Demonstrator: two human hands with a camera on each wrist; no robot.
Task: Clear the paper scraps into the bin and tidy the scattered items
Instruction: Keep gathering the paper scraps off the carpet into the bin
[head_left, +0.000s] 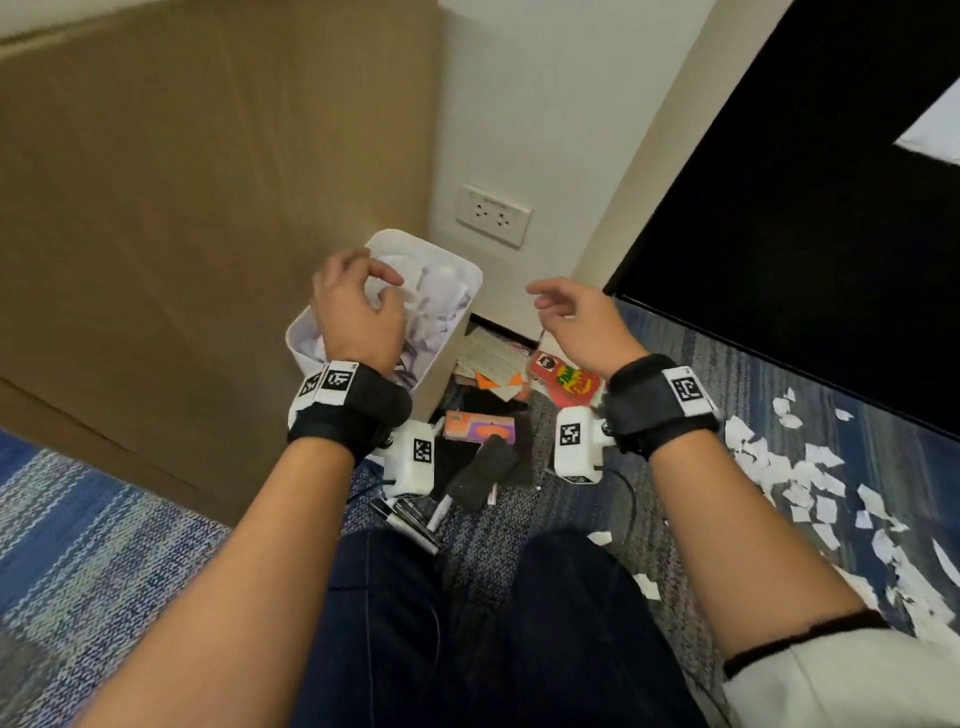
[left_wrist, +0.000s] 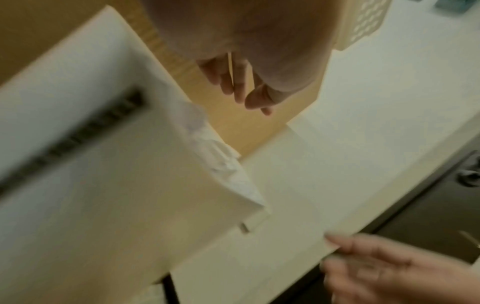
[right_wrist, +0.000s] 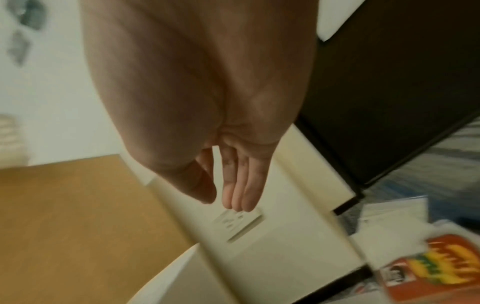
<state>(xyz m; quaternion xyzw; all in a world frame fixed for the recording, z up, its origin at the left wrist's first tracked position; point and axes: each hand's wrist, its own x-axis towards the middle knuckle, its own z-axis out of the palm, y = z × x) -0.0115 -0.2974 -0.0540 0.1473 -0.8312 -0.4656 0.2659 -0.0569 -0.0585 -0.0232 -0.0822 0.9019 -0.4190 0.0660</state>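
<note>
Both grips empty: left hand loosely curled above the bin, right hand relaxed, fingers near straight.

Brown panel stands at far left, the white bin against it on the carpet. Bin holds crumpled paper almost to its rim; left hand hangs over its opening, fingers bent, nothing between them in the left wrist view. Wall socket sits above and right of the bin. Right hand is raised beside the bin, clear of it, fingers together and extended. Below the hands, between bin and knees, lie mixed items: cards, an orange pack, a pink box, a dark pouch. Loose paper scraps are spread over the carpet at far right, well apart from the bin, beside a black cabinet.
</note>
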